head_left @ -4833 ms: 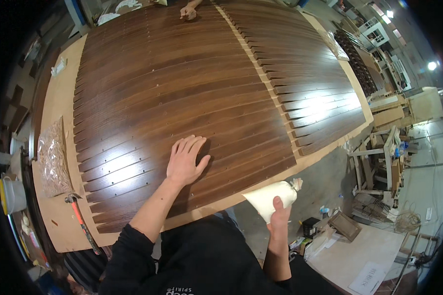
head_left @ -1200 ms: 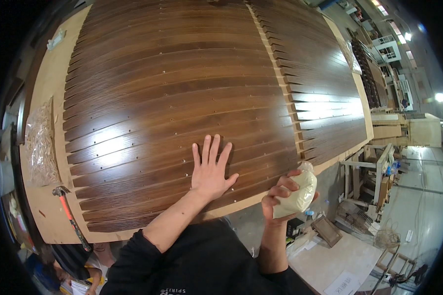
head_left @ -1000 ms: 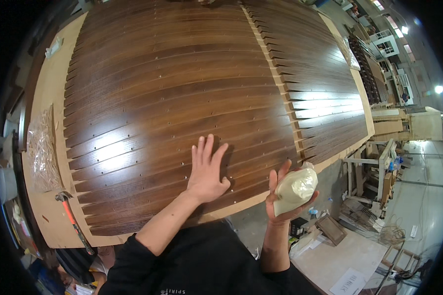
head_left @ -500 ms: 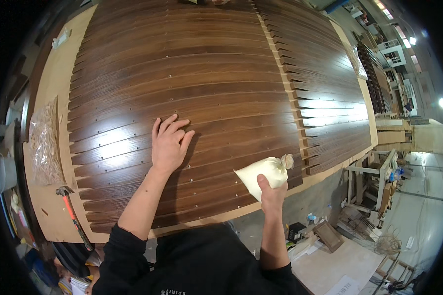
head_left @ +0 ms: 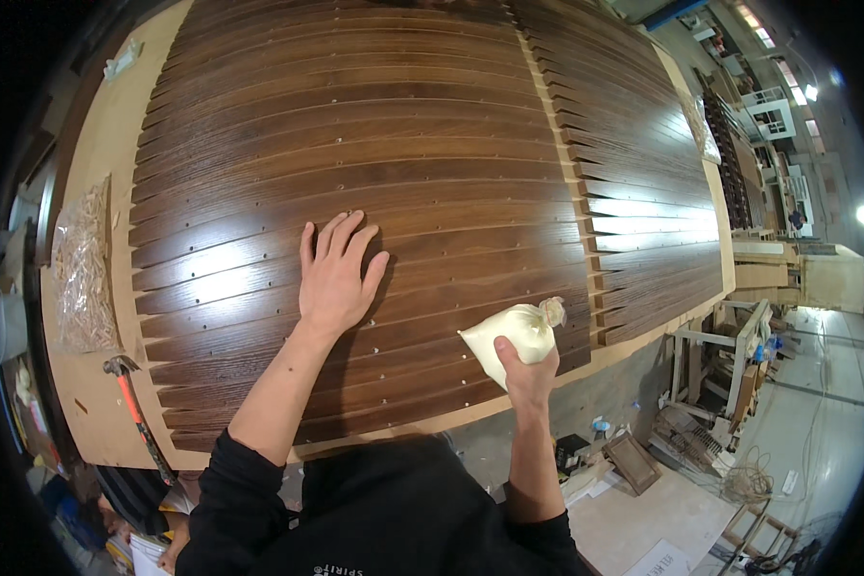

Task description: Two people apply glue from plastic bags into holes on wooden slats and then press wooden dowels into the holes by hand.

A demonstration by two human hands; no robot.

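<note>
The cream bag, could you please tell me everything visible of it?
The bag looks like smooth, shiny plastic, plump, bunched into a neck at its right end, with a pointed corner toward the left. The right hand grips it, thumb across it, over the dark brown boards; whether it touches them is unclear.

A pale cream-yellow bag [head_left: 494, 326] fills the right hand's [head_left: 530, 374] grip. Ahead of the grip, slats [head_left: 451, 206] are dark brown, streaked with wood grain and dotted in rows; the board [head_left: 96, 422] under them is light tan. Far left of the grip, a hammer handle [head_left: 134, 413] is orange-red and black. Below the grip, the sleeve [head_left: 538, 542] is black.
</note>
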